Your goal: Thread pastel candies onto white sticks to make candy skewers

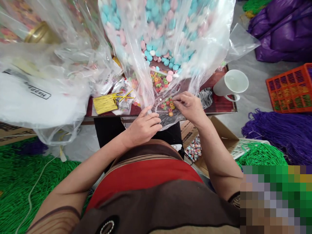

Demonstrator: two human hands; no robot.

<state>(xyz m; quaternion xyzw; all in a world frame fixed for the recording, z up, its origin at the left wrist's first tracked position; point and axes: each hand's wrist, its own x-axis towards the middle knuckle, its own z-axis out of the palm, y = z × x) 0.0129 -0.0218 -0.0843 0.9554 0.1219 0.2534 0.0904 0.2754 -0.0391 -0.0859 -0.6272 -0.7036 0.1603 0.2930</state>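
Here, the right hand is reaching in over the small rings, its thumb and fingertips closing together at the edge of the cluster; whether they are gripping a ring, I cannot tell. The rings, orange, green and pink, are lying between the two hands at the front edge of the table, with clear plastic spreading around them. The left hand is resting at the plastic's left edge, fingers bending slightly and lying side by side; I cannot tell whether it is pinching the film. Just behind, more rings are sitting in a heap, and a big bag of blue, pink and white pieces is rising beyond them. Yellow ties are lying left of the left hand, while a mug is standing near the table's right end.
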